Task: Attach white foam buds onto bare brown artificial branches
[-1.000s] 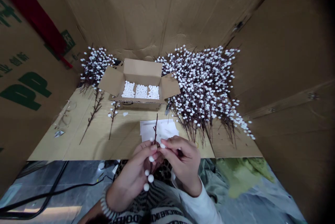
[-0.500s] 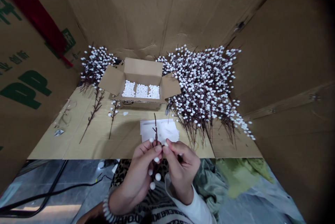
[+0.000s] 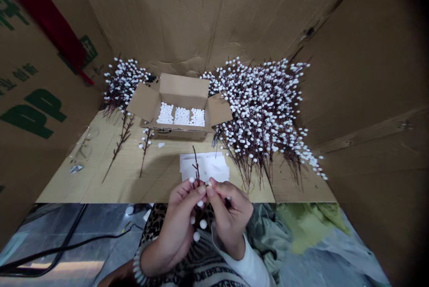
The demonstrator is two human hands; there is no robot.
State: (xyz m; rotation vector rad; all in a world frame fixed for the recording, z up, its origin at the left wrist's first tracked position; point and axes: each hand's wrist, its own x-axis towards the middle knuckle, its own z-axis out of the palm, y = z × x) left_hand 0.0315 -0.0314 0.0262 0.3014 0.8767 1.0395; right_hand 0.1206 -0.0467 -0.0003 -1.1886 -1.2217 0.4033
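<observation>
We find both hands at work just beyond the near edge of the surface, low in the view. The left hand grips a dark brown branched stem between thumb and fingers; the stem stands roughly upright, its top twigs in front of white papers lying on the surface. Several white balls, among them a low one, show along the stem beside and below the left fingers. The right hand pinches a single white ball between thumb and forefinger, close beside the stem; we cannot tell whether ball and twig touch. The two sets of fingertips nearly meet. Beyond the papers we record a cardboard box with its flaps spread, holding white balls in three groups. To the right of the box lies a large heap of ball-tipped stems; a smaller bunch sits at the back left. On the left part of the surface we note a bare branched stem and, nearer the box, a short stem with white balls. A pale coiled band circles the left wrist. Cardboard panels enclose the back and both sides.
</observation>
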